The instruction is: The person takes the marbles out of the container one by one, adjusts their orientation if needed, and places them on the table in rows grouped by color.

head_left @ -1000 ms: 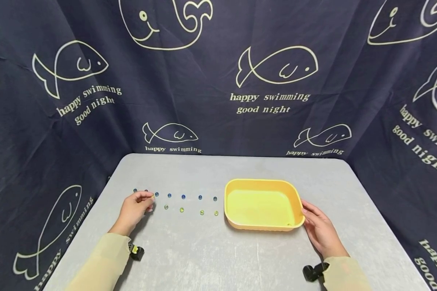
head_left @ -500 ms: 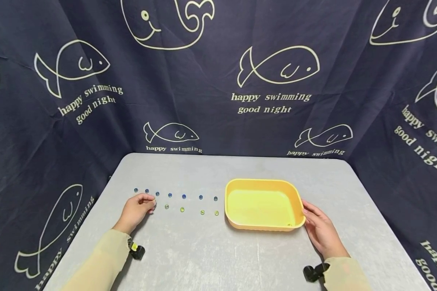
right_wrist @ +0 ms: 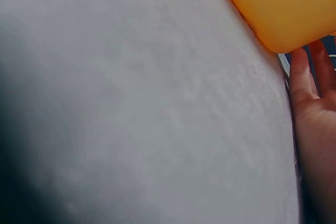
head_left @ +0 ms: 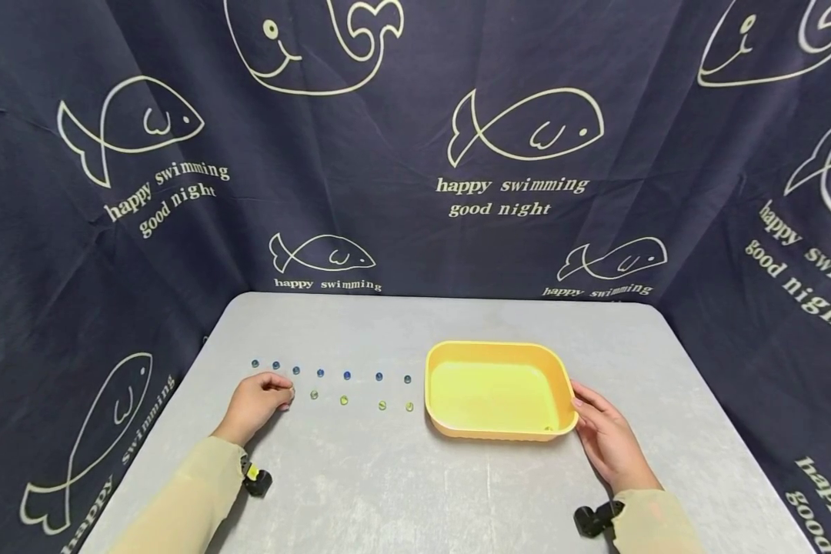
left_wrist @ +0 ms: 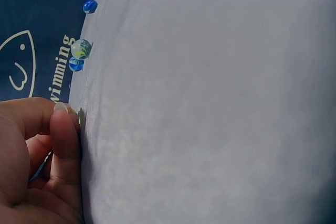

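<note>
My left hand (head_left: 255,404) is at the left end of the green-and-yellow marbles, its thumb and fingertips pinched together low at the tabletop. Between them shows a sliver of a pale green marble (left_wrist: 77,116), mostly hidden by the fingers. Nearby lies a clear marble with green and yellow swirls (left_wrist: 81,49), overlapping a blue marble (left_wrist: 76,64) in the left wrist view. On the other side, my right hand (head_left: 611,442) rests against the right wall of a yellow plastic bin (head_left: 498,433). Its fingers are extended along the wall.
Several blue marbles (head_left: 347,375) form a row behind the green-and-yellow ones (head_left: 344,400), left of the bin. A small greenish thing (head_left: 548,428) is in the bin's front right corner. A dark fish-print curtain (head_left: 415,154) surrounds the grey table (head_left: 415,500).
My left hand has come slightly nearer the front, lowering from beside the blue row to the green row's left end. Two blue marbles behind it now show fully. The right hand stays put.
</note>
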The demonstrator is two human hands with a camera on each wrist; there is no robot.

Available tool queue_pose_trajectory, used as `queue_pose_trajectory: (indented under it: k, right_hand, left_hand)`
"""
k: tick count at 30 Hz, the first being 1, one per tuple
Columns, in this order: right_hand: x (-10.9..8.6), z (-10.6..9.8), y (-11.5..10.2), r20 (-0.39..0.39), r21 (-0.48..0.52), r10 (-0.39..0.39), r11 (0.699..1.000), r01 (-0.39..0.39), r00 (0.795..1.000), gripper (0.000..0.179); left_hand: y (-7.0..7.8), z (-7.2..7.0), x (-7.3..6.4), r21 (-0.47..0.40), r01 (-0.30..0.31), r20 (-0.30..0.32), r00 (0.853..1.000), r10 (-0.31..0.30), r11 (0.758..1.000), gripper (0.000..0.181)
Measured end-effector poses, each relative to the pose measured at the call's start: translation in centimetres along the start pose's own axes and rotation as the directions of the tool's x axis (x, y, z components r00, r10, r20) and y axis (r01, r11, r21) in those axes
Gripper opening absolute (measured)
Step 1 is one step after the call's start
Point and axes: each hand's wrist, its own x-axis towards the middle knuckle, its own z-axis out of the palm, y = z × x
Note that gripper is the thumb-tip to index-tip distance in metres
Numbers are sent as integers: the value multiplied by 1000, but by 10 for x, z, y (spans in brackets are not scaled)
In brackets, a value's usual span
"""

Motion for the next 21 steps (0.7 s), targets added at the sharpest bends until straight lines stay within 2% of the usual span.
queue_pose_trajectory:
  k: [9,21]
  right_hand:
    - [1,-1,0,1,-2,7,1000,-7,1000,46]
    - [-1,-2,-1,18,25,9,1000,-10,1000,40]
  left_hand:
    - [1,0,1,51,-4,14,1000,3,999,10]
    - [-6,0,0,-77,23,14,1000,-22,997,17]
